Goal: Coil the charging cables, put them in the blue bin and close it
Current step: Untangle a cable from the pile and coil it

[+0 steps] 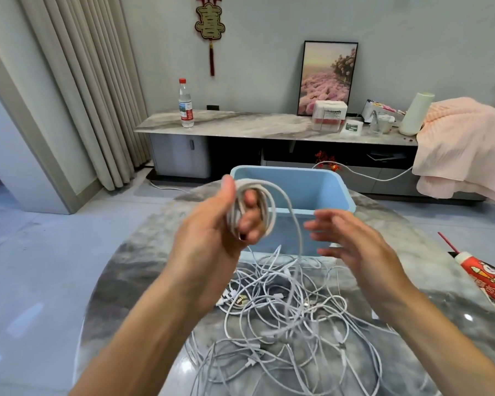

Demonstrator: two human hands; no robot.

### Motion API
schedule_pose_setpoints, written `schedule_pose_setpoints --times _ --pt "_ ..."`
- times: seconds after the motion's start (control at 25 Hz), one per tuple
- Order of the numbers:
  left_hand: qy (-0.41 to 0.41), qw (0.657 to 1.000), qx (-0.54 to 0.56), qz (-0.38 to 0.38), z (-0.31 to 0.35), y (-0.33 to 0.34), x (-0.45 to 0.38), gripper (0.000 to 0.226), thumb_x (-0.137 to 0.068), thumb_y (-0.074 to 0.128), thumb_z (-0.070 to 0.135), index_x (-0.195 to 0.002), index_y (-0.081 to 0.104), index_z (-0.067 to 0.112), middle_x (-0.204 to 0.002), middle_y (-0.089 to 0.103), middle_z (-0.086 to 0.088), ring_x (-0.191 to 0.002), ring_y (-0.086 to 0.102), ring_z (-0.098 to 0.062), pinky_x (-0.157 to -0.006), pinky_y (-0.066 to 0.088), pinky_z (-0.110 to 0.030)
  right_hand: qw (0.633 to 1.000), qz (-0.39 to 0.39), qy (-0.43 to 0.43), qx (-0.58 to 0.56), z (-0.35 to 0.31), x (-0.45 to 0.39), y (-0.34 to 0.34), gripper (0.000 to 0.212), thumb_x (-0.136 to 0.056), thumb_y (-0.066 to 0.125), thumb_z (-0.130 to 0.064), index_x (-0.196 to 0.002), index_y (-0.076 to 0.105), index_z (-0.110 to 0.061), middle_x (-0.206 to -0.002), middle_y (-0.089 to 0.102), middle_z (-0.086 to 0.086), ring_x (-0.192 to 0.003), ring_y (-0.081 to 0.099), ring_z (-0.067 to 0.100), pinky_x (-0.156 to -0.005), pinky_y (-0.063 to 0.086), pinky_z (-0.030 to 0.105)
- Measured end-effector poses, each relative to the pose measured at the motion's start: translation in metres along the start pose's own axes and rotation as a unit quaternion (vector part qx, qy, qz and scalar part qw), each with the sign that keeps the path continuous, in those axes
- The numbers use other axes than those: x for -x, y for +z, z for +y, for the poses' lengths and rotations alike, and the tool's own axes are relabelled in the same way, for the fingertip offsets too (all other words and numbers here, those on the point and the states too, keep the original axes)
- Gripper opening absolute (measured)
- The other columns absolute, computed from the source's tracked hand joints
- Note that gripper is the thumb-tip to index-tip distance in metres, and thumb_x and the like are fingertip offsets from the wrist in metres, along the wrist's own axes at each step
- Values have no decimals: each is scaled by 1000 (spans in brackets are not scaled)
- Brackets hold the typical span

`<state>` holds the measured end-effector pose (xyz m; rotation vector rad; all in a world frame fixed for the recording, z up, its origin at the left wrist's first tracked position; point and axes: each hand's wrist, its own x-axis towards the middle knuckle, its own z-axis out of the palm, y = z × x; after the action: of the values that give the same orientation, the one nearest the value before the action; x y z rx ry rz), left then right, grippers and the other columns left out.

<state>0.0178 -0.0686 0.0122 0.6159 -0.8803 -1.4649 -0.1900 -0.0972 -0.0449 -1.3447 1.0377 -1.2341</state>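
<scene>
A white coil (253, 210) of charging cable is held in the left hand (212, 224), loops wound round the curled fingers and pinned by the thumb, raised in front of the blue bin (320, 190). From the coil a loose tail (296, 224) drops into the tangled pile of cables (283, 310) lying on the marble table (132, 267) just before the bin. The step in hand is judged to be winding – the tail should be fed in even turns of one size, with light tension kept so that no neighbouring cable is dragged up, and the plug end tucked under a loop before the coil is dropped in. The right hand (352, 235) is held beside the coil with fingers spread and relaxed, nothing gripped, though it is blurred. Both forearms are stretched forward over the pile – the bin stands open, no lid being visible
</scene>
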Motion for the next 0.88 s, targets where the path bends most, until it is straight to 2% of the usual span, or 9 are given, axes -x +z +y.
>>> schedule_pose_setpoints --times 0.08,0.12,0.2,0.28,0.36,0.48,0.64,0.76,0.88 --pt "0 998 -56 4 -9 7 1 38 -92 41 38 -77 52 6 -53 38 -1 -50 36 -14 -53 36 -20 994 -104 5 -35 -16 13 23 45 -89 57 -51 -120 65 -20 -115 70 10 -104 67 29 -89 51 40" --pt "1 997 -83 2 -12 9 2 39 -93 40 38 -77 53 5 -52 39 -1 -49 38 -15 -50 38 -19 992 -124 1 -37 -20 19 32 42 -88 60 -51 -116 67 -21 -112 71 11 -95 69 29 -84 54 38" --pt "-5 994 -109 -4 -16 8 3 40 -93 41 39 -78 53 4 -52 40 -2 -47 39 -15 -49 38 -20 995 -86 -1 -57 -28 24 40 21 -88 62 -37 -94 73 -20 -87 71 9 -57 62 21 -54 52 31" --pt "-30 995 -98 -16 -17 9 4 40 -92 42 39 -77 53 4 -53 39 -3 -47 37 -14 -48 36 -20 995 -43 7 -91 -31 20 32 19 -82 61 -31 -81 74 -18 -61 54 5 -38 36 8 -37 28 18" --pt "-73 996 -47 -35 -16 13 7 38 -92 43 37 -74 54 5 -55 38 -2 -49 33 -14 -47 33 -20 992 -42 20 -118 -32 15 19 21 -75 68 -36 -77 75 -17 -53 42 1 -38 26 4 -38 19 15" --pt "-115 991 37 -59 -14 16 10 37 -96 40 30 -73 53 5 -59 42 -2 -48 31 -11 -45 31 -20 988 -72 18 -139 -30 12 13 29 -66 81 -40 -79 75 -15 -52 41 -3 -41 31 3 -38 24 12" --pt "-118 982 116 -92 -16 13 11 28 -93 34 20 -82 53 3 -65 45 -7 -56 37 -16 -61 35 -27 990 -39 46 -131 -23 10 23 17 -77 68 -30 -81 76 -15 -53 38 0 -43 26 5 -37 20 13" --pt "-95 983 137 -81 -22 7 8 30 -95 35 20 -95 58 1 -73 49 -10 -69 50 -22 -87 32 -37 1000 -11 12 -15 -8 21 46 27 -98 52 -21 -78 70 -17 -52 37 -5 -45 27 7 -40 22 17" --pt "-45 995 71 -48 -28 3 5 33 -96 38 21 -111 61 3 -87 61 -9 -84 63 -20 -89 39 -39 991 -14 -30 133 1 33 59 26 -104 45 -20 -84 60 -23 -53 43 -9 -51 36 10 -50 32 28"
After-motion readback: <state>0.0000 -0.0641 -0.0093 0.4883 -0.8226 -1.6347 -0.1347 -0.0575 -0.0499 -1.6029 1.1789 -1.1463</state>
